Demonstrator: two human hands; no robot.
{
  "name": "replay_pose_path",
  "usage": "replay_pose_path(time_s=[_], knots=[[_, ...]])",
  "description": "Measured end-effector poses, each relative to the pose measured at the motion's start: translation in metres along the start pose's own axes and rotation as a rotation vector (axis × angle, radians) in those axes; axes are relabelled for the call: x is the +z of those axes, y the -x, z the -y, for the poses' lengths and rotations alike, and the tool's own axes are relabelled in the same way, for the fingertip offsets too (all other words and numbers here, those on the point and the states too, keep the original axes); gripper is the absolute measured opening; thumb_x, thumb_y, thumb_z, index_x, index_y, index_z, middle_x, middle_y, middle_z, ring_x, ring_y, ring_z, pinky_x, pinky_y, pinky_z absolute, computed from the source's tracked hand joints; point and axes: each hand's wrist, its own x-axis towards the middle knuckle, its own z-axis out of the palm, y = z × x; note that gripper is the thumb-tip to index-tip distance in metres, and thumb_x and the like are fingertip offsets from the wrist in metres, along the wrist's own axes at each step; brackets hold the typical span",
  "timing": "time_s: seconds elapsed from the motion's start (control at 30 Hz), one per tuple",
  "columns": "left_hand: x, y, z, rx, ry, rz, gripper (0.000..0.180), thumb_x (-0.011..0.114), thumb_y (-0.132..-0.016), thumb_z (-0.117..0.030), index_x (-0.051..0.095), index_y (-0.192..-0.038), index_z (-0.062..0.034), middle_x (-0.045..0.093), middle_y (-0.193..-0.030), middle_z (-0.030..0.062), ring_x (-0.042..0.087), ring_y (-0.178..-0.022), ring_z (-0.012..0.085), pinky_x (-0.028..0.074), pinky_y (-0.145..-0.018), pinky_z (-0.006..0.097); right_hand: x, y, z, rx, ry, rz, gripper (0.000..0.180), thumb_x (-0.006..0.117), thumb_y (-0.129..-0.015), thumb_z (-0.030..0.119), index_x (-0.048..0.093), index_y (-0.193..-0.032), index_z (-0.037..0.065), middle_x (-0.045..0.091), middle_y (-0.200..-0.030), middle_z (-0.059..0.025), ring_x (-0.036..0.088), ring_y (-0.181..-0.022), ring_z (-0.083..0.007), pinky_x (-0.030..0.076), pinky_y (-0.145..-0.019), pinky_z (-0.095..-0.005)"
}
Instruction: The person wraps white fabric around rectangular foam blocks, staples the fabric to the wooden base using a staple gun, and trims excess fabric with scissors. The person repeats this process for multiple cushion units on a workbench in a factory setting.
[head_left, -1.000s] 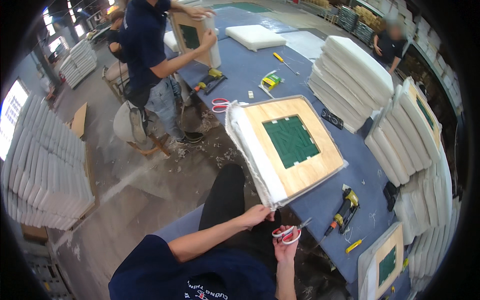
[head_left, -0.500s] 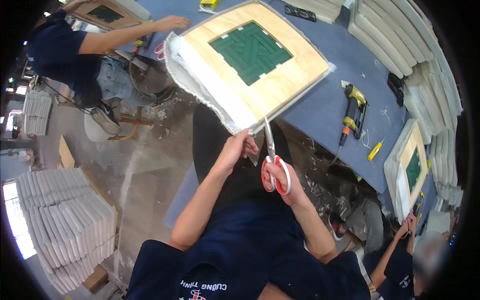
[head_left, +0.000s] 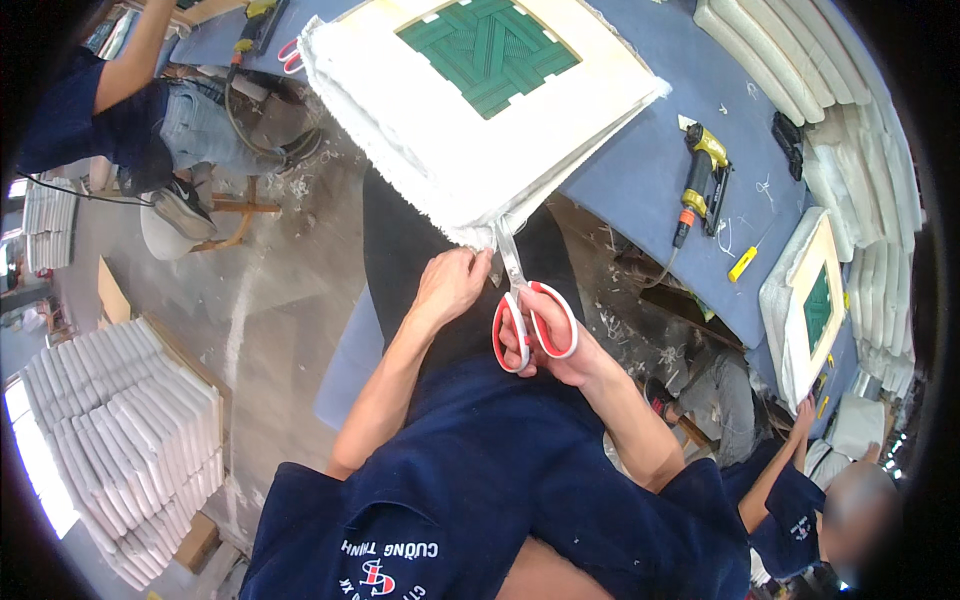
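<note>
A padded seat panel (head_left: 455, 150) rests on the table's near edge, its pale wooden back up and green woven webbing (head_left: 487, 55) in its opening. White-grey cover fabric (head_left: 385, 178) hangs loose along its left side. At the near corner, the fingers of my left hand (head_left: 452, 288) are closed on the fabric's edge. My right hand (head_left: 560, 352) grips scissors (head_left: 515, 275) by their red-and-white handles, which are spread apart. The scissor blades point up at that same corner, partly against the fabric. The exact cut line is too small to make out.
On the blue table (head_left: 640, 190) lie a yellow-black staple gun (head_left: 700, 185) with a hose and a yellow screwdriver (head_left: 742, 264). Cushion stacks (head_left: 130, 430) stand left and right. Co-workers sit at left and lower right, one holding a similar panel (head_left: 800, 310).
The scissor handles have spread wider, and both hands have shifted slightly left. The panel appears higher and further left in view. The left co-worker's arm has drawn back from the panel.
</note>
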Motion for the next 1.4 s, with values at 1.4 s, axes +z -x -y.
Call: replay_pose_path(time_s=[1.4], knots=[[0.013,0.001,0.017,0.211,-0.118,-0.011,0.05,0.052,-0.111,-0.033,0.073,-0.085,0.0037,0.072,-0.089,0.0284,0.068,-0.091,0.0457,0.045,-0.085,0.053,-0.015,-0.04,0.005,0.182,-0.151,0.011,0.056,0.053,-0.106,0.069,0.061,-0.082,0.018,0.056,-0.063,0.0,0.056,-0.049,-0.0147,0.039,-0.045,-0.0272]])
